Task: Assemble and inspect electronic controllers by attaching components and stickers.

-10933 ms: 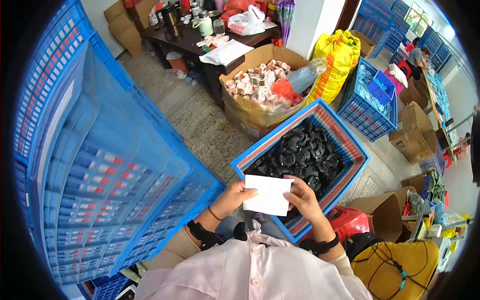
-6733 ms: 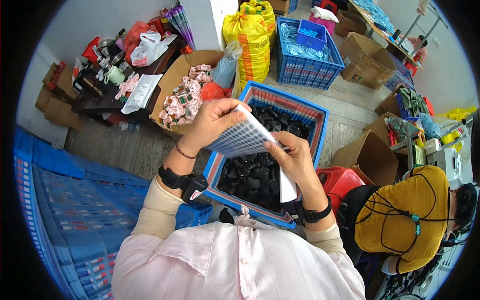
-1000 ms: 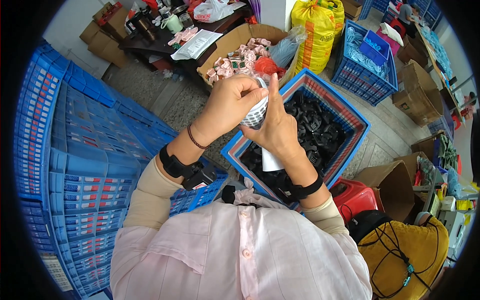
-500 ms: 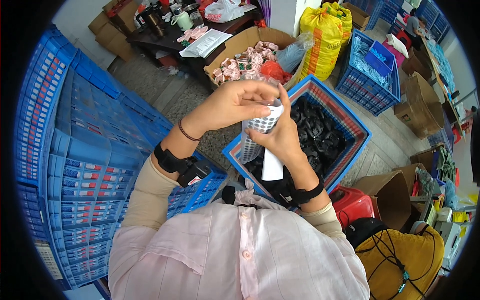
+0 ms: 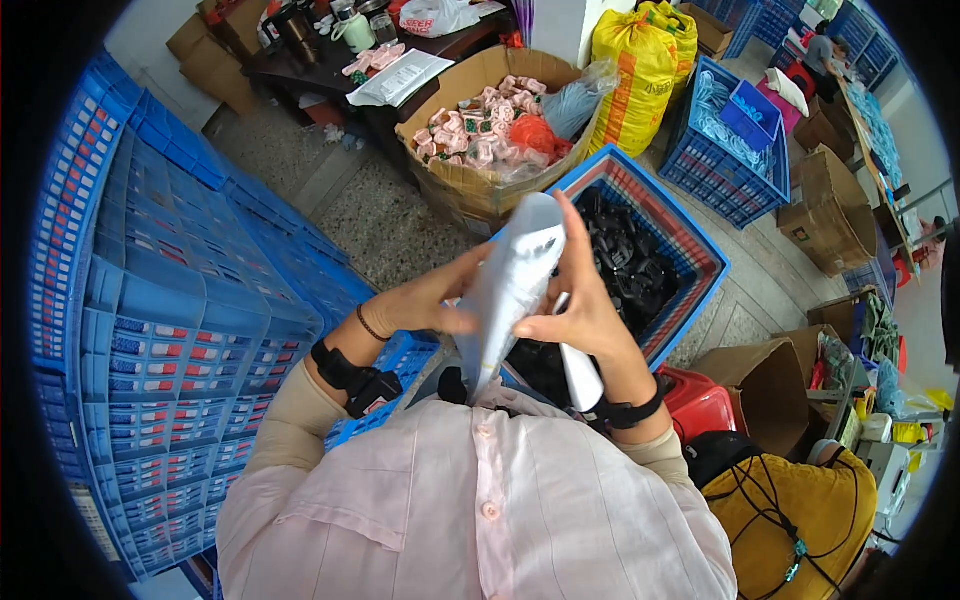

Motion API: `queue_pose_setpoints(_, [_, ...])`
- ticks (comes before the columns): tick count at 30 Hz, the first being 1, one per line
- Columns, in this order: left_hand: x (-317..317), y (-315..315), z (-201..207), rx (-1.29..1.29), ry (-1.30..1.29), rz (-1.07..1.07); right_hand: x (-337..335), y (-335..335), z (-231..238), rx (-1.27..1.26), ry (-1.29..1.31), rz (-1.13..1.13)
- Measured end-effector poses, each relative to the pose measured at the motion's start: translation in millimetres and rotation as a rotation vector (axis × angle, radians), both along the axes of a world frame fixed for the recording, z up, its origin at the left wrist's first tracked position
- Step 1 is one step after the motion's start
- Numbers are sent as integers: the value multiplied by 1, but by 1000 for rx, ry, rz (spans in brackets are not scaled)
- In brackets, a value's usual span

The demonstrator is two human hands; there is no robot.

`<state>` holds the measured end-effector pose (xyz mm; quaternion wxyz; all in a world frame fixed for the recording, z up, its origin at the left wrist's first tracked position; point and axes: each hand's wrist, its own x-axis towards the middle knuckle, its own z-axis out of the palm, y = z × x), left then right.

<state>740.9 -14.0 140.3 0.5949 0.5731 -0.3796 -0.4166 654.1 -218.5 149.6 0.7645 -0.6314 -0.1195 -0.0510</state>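
A curled sheet, silvery grey and smeared by motion, is held upright between my hands over a blue crate. My right hand grips its right side, the thumb pressed across the front and fingers pointing up along the edge. A white rolled end sticks out below that palm. On the sheet's left side, my left hand is closed at the edge; its fingertips are partly hidden behind the sheet. Beneath the hands, the blue crate holds many black plastic parts.
Ahead stands a cardboard box of pink pieces. Tall blue crates rise at my left. A red stool and an open carton are at my right. Beyond are yellow sacks and a crate of light-blue straps.
The dotted, tightly curled sheet is now longer and more opened out. My left hand has moved down and left from its top; the white end has swung lower and to the right.
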Motion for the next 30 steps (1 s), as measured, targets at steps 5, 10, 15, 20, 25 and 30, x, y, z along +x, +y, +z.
queue_pose_setpoints(5, [-8,5,-5,133,148,125,-6,-25,24,-173,-111,-94])
queue_pose_setpoints(10, [-17,-1,-10,76,155,185,3,-48,38,-437,-399,-112])
queue_pose_setpoints(15, [-14,-5,-13,90,94,167,4,-61,59,-631,-429,-34])
queue_pose_setpoints(20, [-14,-10,-25,83,86,107,3,-64,79,-737,-387,193])
queue_pose_setpoints(25, [-16,-13,-36,49,194,130,10,-65,72,-769,-422,192])
queue_pose_setpoints(30, [-21,-21,-39,26,212,128,4,-69,83,-789,-524,74])
